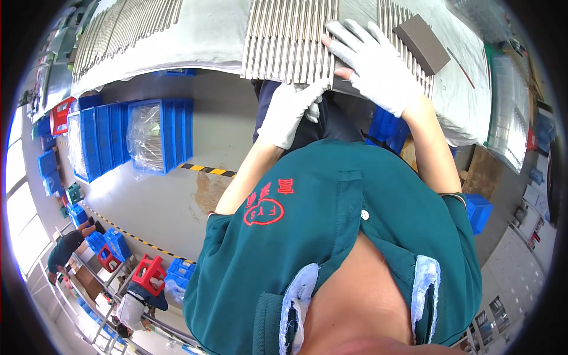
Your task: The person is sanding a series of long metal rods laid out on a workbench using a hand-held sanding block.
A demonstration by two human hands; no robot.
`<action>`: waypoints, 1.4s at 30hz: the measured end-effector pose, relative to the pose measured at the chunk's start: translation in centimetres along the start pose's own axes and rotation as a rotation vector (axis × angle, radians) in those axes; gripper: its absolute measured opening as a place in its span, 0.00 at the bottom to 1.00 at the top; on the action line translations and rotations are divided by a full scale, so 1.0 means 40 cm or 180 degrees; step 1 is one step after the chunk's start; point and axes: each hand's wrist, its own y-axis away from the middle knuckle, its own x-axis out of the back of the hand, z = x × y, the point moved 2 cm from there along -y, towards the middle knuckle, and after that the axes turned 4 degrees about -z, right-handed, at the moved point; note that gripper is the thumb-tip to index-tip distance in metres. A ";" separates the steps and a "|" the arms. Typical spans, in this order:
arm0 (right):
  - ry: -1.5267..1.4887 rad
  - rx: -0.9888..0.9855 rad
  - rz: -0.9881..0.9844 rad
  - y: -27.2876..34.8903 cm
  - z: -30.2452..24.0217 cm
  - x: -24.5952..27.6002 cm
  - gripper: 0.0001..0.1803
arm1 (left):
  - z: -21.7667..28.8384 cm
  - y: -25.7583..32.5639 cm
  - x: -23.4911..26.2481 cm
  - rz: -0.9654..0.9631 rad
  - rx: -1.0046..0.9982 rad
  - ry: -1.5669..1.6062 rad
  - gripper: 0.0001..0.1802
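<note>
Rods (284,44) lie side by side in a tight flat row, mid-table, nr ends at or just past the nr edge of the table (216,38). Long axis runs from the wearer's body straight out across the tabletop, approx square to that edge; both ends look alike at this res, so can't tell which is the front. Step in hand, prob: sorting or evening the row at its R side. Next move, I'd judge, calls for light fingertip control on the outermost rod, ends kept level w/ the rest.

L hand (291,111), gloved, is at the nr ends, thumb out, fingers curled under; can't tell if it's clamped on a rod. R hand (378,70), gloved, is flat, fingers spread apart, over the row's R side, gripping nothing visible.

Further R: R batch (387,21), same direction, w/ a brown block (421,44) lying askew on it, then a thin stick (461,68). L batch (124,29) sits well apart.
</note>
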 end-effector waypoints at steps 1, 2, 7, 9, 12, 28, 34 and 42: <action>0.0098 0.0031 -0.0026 0.002 0.008 0.005 0.30 | -0.002 0.000 0.001 0.0014 0.0004 0.0014 0.13; 0.0199 0.0063 -0.0054 0.008 0.020 0.013 0.30 | -0.003 -0.001 0.002 0.0009 0.0001 -0.0018 0.13; -0.0077 -0.0083 0.0081 0.050 0.067 0.061 0.28 | -0.011 -0.007 0.008 0.0001 0.0158 0.0047 0.14; -0.0377 0.0135 0.0294 0.045 0.051 0.059 0.30 | -0.011 -0.005 0.003 -0.0230 0.0318 0.0391 0.14; -0.0515 0.0569 0.0490 0.019 0.006 0.027 0.31 | -0.001 0.015 -0.005 -0.0536 0.0580 0.0767 0.14; -0.5233 -0.0694 0.1143 0.117 0.026 0.177 0.21 | 0.125 0.104 -0.042 -0.0372 -0.1227 -0.2602 0.29; -0.2312 -0.1156 0.1319 0.132 0.119 0.101 0.43 | 0.013 0.051 -0.044 -0.1229 0.0304 -0.0315 0.26; -0.0819 -0.1518 0.0442 0.225 0.320 0.019 0.41 | -0.088 0.014 -0.025 -0.1067 0.0883 0.0946 0.26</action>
